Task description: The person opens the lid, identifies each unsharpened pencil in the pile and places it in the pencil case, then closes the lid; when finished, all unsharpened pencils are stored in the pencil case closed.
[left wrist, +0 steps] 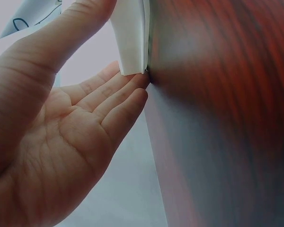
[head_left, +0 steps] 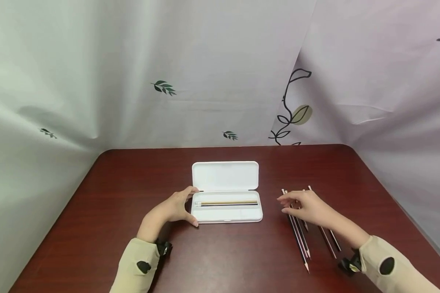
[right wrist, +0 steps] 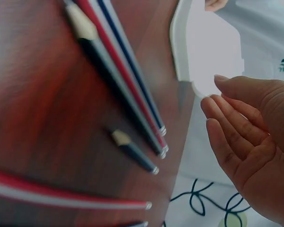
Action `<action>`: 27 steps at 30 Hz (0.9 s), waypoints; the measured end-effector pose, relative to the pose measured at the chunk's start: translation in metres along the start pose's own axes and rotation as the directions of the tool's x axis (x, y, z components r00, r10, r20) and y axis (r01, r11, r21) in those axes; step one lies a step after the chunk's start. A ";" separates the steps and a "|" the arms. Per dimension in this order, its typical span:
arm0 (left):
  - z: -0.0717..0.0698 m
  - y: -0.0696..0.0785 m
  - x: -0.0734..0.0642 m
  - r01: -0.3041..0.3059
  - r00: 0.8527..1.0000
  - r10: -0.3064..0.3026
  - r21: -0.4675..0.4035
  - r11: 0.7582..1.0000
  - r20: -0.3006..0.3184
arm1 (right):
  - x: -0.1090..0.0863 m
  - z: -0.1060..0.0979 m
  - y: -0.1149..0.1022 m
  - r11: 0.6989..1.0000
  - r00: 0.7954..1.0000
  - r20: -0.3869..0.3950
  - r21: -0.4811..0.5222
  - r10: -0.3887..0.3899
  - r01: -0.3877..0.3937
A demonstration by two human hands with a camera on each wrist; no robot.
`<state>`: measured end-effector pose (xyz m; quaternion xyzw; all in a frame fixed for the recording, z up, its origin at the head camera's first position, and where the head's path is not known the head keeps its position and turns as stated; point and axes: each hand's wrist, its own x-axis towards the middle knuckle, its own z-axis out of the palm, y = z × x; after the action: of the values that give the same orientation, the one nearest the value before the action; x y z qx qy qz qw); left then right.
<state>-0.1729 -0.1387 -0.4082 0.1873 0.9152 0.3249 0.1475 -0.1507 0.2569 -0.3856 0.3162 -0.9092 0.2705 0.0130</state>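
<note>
A white pencil case (head_left: 220,215) lies on the table with its lid (head_left: 225,176) raised at the back. A few pencils (head_left: 229,202), one gold and one dark, lie lengthwise in it, eraser ends to the left. My left hand (head_left: 173,206) holds the case's left end, thumb at the front corner and fingers at the back corner. To the right, my right hand (head_left: 309,207) hovers over loose pencils (head_left: 298,236), fingers loosely bent and holding nothing. In the right wrist view, a short dark pencil (right wrist: 135,153) lies among longer striped ones.
The dark red wooden table (head_left: 223,260) has rounded far corners. A pale curtain (head_left: 220,73) with leaf prints hangs behind and along both sides. Two more pencils (head_left: 328,240) lie under the right forearm, apart from the main group.
</note>
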 end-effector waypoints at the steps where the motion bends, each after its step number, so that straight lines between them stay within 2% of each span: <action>1: 0.000 0.000 0.000 -0.001 1.000 0.001 0.001 1.000 -0.001 | -0.004 0.000 0.000 1.000 1.000 -0.007 -0.003 -0.002 0.002; 5: -0.002 -0.002 -0.002 -0.002 1.000 0.002 0.003 1.000 -0.005 | -0.016 0.000 0.001 1.000 0.999 -0.026 0.000 0.018 -0.018; 9: -0.003 -0.002 -0.003 -0.003 1.000 0.003 0.004 1.000 -0.005 | -0.026 0.002 0.000 0.991 0.991 -0.027 0.023 0.134 -0.133; 13: -0.003 -0.002 -0.003 -0.010 1.000 0.010 0.003 1.000 -0.006 | -0.032 0.006 -0.004 0.946 0.950 0.007 0.085 0.312 -0.312; 17: -0.003 -0.002 -0.003 -0.017 1.000 0.017 -0.004 1.000 -0.007 | -0.035 0.010 -0.007 0.903 0.912 0.060 0.125 0.406 -0.410; 22: -0.001 -0.003 -0.001 -0.024 1.000 0.024 -0.003 1.000 -0.003 | -0.035 0.016 -0.007 0.891 0.900 0.074 0.132 0.429 -0.435; 27: -0.001 -0.002 0.000 -0.013 1.000 0.013 0.000 1.000 -0.002 | -0.033 0.021 -0.007 0.909 0.916 0.067 0.111 0.397 -0.402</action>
<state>-0.1736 -0.1403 -0.4089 0.1928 0.9141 0.3260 0.1447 -0.1171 0.2603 -0.4064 0.1297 -0.9363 0.3160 -0.0817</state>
